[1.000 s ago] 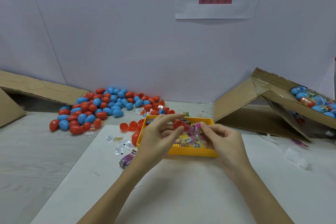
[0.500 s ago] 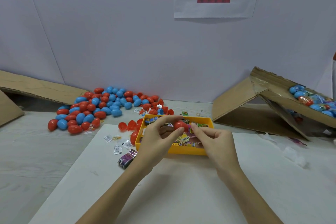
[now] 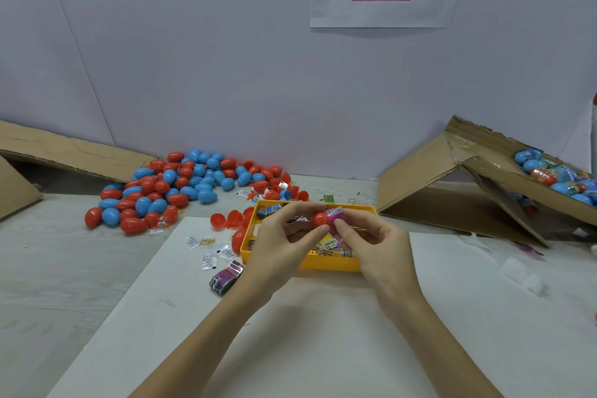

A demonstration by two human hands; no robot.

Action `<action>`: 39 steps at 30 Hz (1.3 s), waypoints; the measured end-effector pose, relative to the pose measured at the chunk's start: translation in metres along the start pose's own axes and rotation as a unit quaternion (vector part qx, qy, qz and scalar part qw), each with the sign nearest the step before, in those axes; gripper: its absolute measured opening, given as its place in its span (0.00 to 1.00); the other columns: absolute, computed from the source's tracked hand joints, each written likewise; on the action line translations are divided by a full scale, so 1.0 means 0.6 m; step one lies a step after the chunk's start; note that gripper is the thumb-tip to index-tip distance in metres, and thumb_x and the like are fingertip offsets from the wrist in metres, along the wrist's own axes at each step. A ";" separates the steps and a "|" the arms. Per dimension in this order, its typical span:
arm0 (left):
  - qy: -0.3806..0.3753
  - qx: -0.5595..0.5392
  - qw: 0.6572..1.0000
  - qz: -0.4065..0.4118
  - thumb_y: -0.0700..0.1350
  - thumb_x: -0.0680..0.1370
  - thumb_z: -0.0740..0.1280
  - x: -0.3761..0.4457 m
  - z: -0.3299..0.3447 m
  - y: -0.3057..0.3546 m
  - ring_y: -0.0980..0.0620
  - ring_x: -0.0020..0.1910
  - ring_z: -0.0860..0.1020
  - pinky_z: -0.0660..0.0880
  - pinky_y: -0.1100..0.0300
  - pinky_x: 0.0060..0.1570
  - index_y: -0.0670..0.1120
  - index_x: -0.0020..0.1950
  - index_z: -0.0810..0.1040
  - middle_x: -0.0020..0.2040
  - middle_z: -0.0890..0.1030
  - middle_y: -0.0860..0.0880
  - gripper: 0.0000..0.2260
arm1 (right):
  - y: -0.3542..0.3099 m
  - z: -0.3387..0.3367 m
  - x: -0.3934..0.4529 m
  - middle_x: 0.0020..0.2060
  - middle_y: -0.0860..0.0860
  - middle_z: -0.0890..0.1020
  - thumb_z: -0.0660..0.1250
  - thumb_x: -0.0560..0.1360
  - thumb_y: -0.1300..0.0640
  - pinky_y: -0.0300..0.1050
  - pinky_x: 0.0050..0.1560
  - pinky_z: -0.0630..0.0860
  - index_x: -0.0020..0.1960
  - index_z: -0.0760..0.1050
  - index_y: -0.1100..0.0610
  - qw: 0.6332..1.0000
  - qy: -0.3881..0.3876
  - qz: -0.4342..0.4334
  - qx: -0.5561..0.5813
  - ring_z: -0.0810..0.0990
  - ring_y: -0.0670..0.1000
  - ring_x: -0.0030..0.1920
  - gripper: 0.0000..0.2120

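Fingers of the left hand (image 3: 281,236) curl round a red egg (image 3: 319,219), thumb under, index over the top. The right hand (image 3: 374,242) pinches a pink wrapper (image 3: 336,213) narrow between thumb and forefinger, right against the egg's end. Both are held just above the yellow tray (image 3: 329,263), which holds more printed wrappers.

Step, as I read it: fitting the wrapper over the egg, start of the slide-on. The next move likely needs the left hand to hold the egg steady while the right draws the wrapper along it, mouth kept open (it looks thin, could crumple or snag).

Hard to tell: how far the wrapper is on, since fingers cover the join. Its print is too small to read. The hands hide much of the tray. Loose eggs (image 3: 181,184) lie piled at back left. The cardboard box (image 3: 452,184) with wrapped eggs (image 3: 555,178) is cut off at the right edge.
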State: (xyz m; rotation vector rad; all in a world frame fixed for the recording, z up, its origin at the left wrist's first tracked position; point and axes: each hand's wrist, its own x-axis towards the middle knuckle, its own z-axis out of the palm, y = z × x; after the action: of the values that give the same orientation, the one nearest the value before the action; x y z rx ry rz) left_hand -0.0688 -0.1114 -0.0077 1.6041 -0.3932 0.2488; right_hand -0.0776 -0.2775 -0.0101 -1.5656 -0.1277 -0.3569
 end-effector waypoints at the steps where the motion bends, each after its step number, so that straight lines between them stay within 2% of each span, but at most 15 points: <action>1: 0.005 -0.007 1.000 -0.005 0.42 0.76 0.76 0.001 -0.001 0.000 0.58 0.54 0.84 0.80 0.67 0.48 0.51 0.62 0.82 0.54 0.85 0.60 0.15 | -0.001 0.001 0.000 0.46 0.43 0.88 0.75 0.76 0.56 0.38 0.47 0.82 0.50 0.86 0.44 1.000 -0.003 -0.002 0.007 0.86 0.45 0.50 0.08; 6: 0.008 -0.019 1.000 -0.017 0.44 0.76 0.76 0.003 -0.004 -0.001 0.55 0.53 0.85 0.81 0.64 0.49 0.52 0.60 0.83 0.53 0.86 0.57 0.13 | -0.005 0.004 -0.002 0.48 0.43 0.88 0.74 0.76 0.56 0.43 0.52 0.84 0.52 0.85 0.42 1.000 -0.007 0.005 0.021 0.86 0.46 0.52 0.10; 11: 0.015 -0.014 1.000 -0.022 0.46 0.76 0.76 0.004 -0.005 0.001 0.58 0.53 0.85 0.79 0.68 0.46 0.54 0.59 0.83 0.53 0.86 0.60 0.13 | -0.009 0.006 -0.003 0.52 0.44 0.87 0.74 0.76 0.56 0.50 0.57 0.83 0.57 0.85 0.45 1.000 -0.016 0.017 0.021 0.85 0.48 0.55 0.11; 17: 0.020 -0.022 0.999 -0.012 0.45 0.77 0.75 0.002 -0.005 0.000 0.57 0.52 0.85 0.79 0.68 0.47 0.54 0.61 0.83 0.53 0.86 0.59 0.13 | -0.012 0.001 -0.002 0.50 0.44 0.88 0.74 0.76 0.52 0.43 0.51 0.84 0.56 0.85 0.45 0.999 -0.034 0.031 0.013 0.86 0.47 0.53 0.09; 21: 0.023 -0.028 0.999 -0.002 0.47 0.78 0.74 0.001 -0.004 0.002 0.56 0.53 0.85 0.81 0.65 0.47 0.56 0.63 0.83 0.52 0.86 0.58 0.14 | -0.019 0.003 -0.001 0.50 0.50 0.88 0.67 0.79 0.47 0.39 0.46 0.81 0.57 0.86 0.52 0.991 -0.033 0.092 0.087 0.87 0.50 0.53 0.13; 24: 0.045 0.008 0.998 0.031 0.46 0.78 0.73 0.000 -0.001 0.001 0.55 0.54 0.84 0.83 0.59 0.51 0.51 0.64 0.82 0.53 0.86 0.56 0.14 | -0.023 0.003 0.001 0.53 0.54 0.88 0.65 0.82 0.49 0.41 0.48 0.81 0.58 0.85 0.58 0.979 -0.048 0.129 0.150 0.87 0.53 0.55 0.15; 27: 0.066 0.054 0.994 0.068 0.46 0.78 0.73 -0.003 0.003 -0.004 0.54 0.53 0.84 0.83 0.55 0.53 0.49 0.62 0.83 0.52 0.86 0.56 0.12 | -0.025 0.004 0.000 0.55 0.57 0.87 0.68 0.80 0.53 0.42 0.51 0.83 0.60 0.83 0.62 0.963 -0.056 0.151 0.216 0.86 0.56 0.56 0.15; 32: 0.047 0.155 0.972 0.172 0.45 0.75 0.76 -0.008 0.006 -0.002 0.56 0.53 0.84 0.81 0.63 0.53 0.46 0.67 0.81 0.58 0.84 0.52 0.21 | -0.029 0.006 -0.005 0.53 0.59 0.87 0.74 0.73 0.59 0.40 0.48 0.83 0.53 0.86 0.61 0.943 -0.048 0.179 0.276 0.87 0.52 0.53 0.11; 36: 0.054 0.227 0.945 0.230 0.41 0.76 0.74 -0.005 0.006 -0.001 0.64 0.55 0.79 0.74 0.74 0.55 0.47 0.69 0.78 0.59 0.80 0.49 0.21 | -0.036 0.006 -0.004 0.55 0.61 0.86 0.73 0.74 0.61 0.43 0.47 0.84 0.60 0.82 0.64 0.913 -0.072 0.237 0.325 0.87 0.53 0.51 0.15; 39: 0.030 0.245 0.938 0.243 0.37 0.79 0.71 -0.003 0.005 -0.004 0.64 0.59 0.76 0.72 0.73 0.56 0.47 0.72 0.76 0.61 0.78 0.50 0.22 | -0.039 0.006 -0.005 0.56 0.60 0.85 0.73 0.74 0.62 0.46 0.50 0.85 0.62 0.81 0.64 0.890 -0.080 0.274 0.356 0.87 0.54 0.50 0.16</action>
State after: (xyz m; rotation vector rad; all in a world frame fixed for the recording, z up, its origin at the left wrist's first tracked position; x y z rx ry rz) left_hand -0.0701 -0.1141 -0.0108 1.9591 -0.7219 0.8232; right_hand -0.0870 -0.2727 0.0113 -0.8386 0.0591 0.2562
